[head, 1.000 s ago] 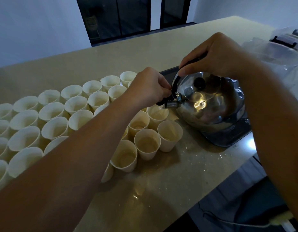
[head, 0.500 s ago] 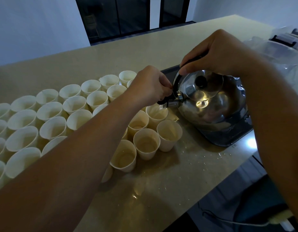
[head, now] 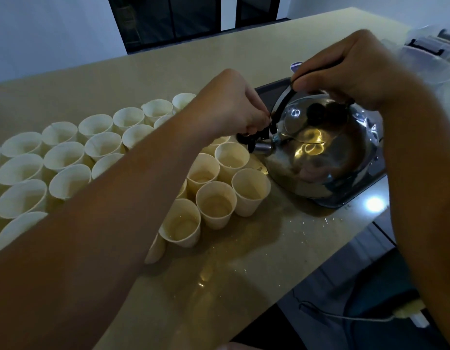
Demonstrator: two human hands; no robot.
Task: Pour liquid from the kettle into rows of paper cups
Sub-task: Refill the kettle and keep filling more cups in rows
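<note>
A shiny steel kettle [head: 317, 157] sits at the right of the counter, its short spout [head: 263, 147] pointing left toward the cups. My right hand [head: 345, 69] is closed around the kettle's black handle from above. My left hand [head: 226, 107] pinches the black spout cap beside the spout. White paper cups [head: 67, 157] stand in packed rows across the left half. The nearest cups by the kettle [head: 216, 204] hold a little clear liquid. My left forearm hides several cups.
A dark tray [head: 355, 195] lies under the kettle. Drops of water dot the beige counter [head: 244, 261] in front of the cups. Clear plastic containers [head: 431, 61] stand at the far right. The counter's front edge runs diagonally, with a cable [head: 345, 317] below it.
The kettle and both hands have stayed almost in place; the kettle's handle sits a little more upright and my right hand a little higher.
</note>
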